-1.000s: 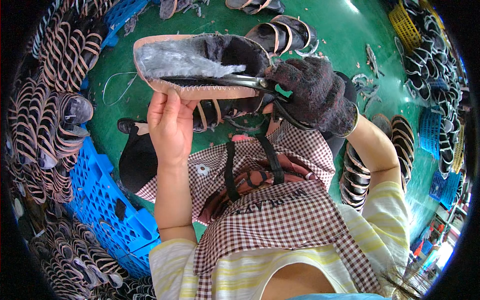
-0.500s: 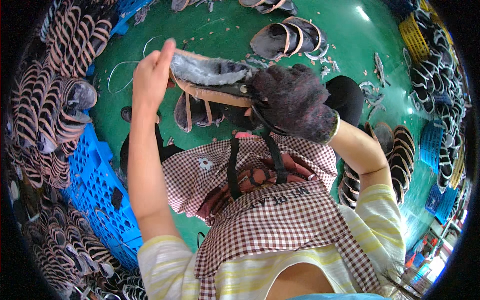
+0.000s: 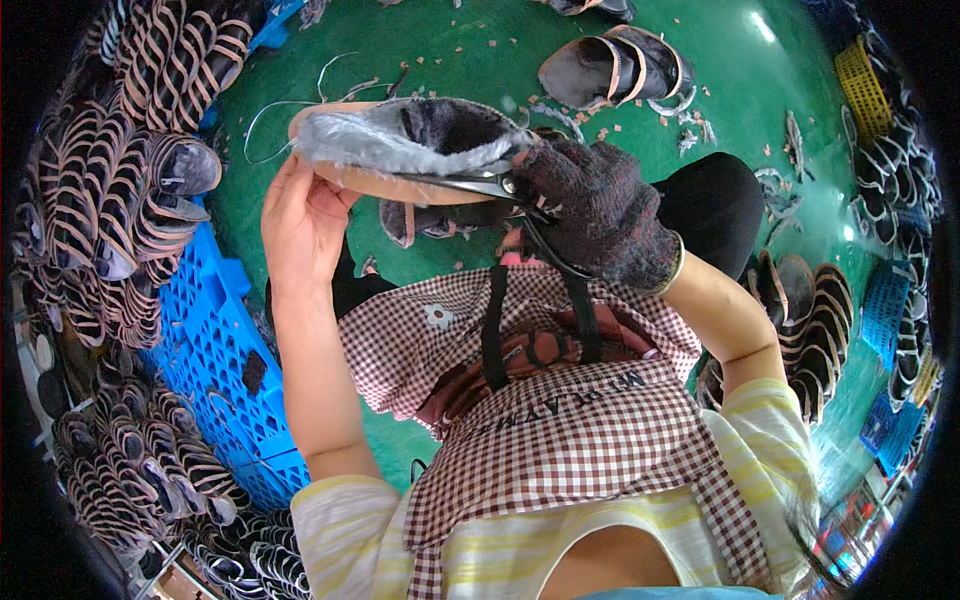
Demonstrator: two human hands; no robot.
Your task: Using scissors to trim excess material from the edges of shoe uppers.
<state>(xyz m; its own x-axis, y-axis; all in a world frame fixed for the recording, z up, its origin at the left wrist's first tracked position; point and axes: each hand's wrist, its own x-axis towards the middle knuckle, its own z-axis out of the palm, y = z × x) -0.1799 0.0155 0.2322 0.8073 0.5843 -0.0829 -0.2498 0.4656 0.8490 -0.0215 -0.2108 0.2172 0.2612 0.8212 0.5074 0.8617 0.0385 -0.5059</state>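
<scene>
A fur-lined shoe part (image 3: 365, 140) is held up in front of me, its grey fluff facing up above a tan edge. My bare left hand (image 3: 305, 215) grips its left end from below, fingers closed against the tan underside. Wrapped in a dark knitted glove, my right hand (image 3: 610, 210) is closed around scissors (image 3: 506, 187). Their blades lie along the near edge of the shoe part, by the fur. The gloved fingers come close to its right end; whether they also hold it, I cannot tell.
Nested dark shoe parts (image 3: 620, 70) lie on the green floor (image 3: 470, 50) among fluff scraps. Stacks of similar parts (image 3: 110, 180) crowd the left, beside a blue plastic pallet (image 3: 220, 370). Yellow (image 3: 866, 90) and blue baskets (image 3: 884, 305) stand at right. A checked apron (image 3: 560, 430) covers my lap.
My left hand has gone from the shoe part's upright end to below it, with the thumb no longer pointing up. The fluffy opening now shows wider, and the scissor blades have come into sight.
</scene>
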